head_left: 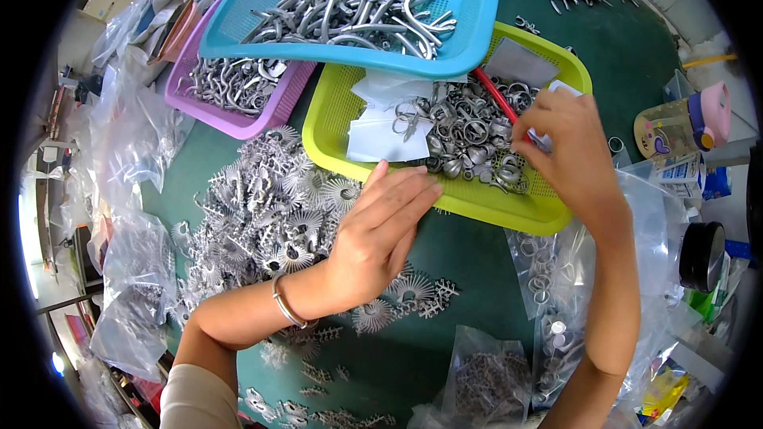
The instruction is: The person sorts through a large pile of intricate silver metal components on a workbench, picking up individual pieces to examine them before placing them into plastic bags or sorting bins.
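A yellow-green basket (318, 123) holds small silvery metal rings and curved pieces (469, 123), white paper slips (381, 139) and a red pen-like stick (494, 94). My left hand (377, 234) lies with its fingers stretched out along the near rim of this basket, holding nothing. Over the basket's right side, my right hand (568, 143) is closed in a pinch. The red stick's lower end meets its fingertips, and a pale scrap (542, 141) shows just under them. What exactly the fingers grip is hidden.
A blue basket (473, 24) of curved metal rods overlaps the green one; a purple basket (238, 123) stands left. Spiky, fan-shaped metal pieces (262, 199) are heaped on the green table (381, 381). Plastic bags of parts (493, 381) and a pink-lidded jar (683, 119) lie right.
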The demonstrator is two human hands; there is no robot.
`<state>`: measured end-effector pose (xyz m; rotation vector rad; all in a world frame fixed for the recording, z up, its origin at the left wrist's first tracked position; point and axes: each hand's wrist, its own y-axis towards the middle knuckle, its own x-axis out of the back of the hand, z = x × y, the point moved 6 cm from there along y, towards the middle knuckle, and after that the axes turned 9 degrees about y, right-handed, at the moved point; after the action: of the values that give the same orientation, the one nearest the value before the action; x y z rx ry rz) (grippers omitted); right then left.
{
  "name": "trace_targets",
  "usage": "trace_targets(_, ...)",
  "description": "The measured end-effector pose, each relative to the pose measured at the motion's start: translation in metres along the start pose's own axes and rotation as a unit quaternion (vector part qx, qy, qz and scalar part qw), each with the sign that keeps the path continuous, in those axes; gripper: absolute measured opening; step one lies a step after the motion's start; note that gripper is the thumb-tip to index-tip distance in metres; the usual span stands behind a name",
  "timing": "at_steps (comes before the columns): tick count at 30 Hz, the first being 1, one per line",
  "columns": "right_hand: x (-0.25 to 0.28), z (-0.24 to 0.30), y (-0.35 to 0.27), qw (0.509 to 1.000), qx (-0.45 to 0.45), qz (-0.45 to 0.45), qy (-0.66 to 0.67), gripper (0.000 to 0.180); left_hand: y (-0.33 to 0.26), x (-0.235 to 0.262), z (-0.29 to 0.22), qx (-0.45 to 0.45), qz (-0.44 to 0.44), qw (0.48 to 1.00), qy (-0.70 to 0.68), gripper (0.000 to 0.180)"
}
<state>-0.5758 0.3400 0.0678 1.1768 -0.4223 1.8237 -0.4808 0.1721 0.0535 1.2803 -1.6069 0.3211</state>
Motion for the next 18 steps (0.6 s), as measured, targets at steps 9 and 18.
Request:
trace_targets(9,-0.036,0.019,0.004,0.977,-0.002,0.127,-0.173,0.016,0.002,-0.003,0.001,-0.013,-0.012,1.0,-0.016,0.042)
trace_targets(18,-0.034,0.005,-0.003,0.994,-0.038,0.089,-0.041,0.009,0.0,-0.004,0.002,-0.035,-0.069,0.997,-0.022,0.042)
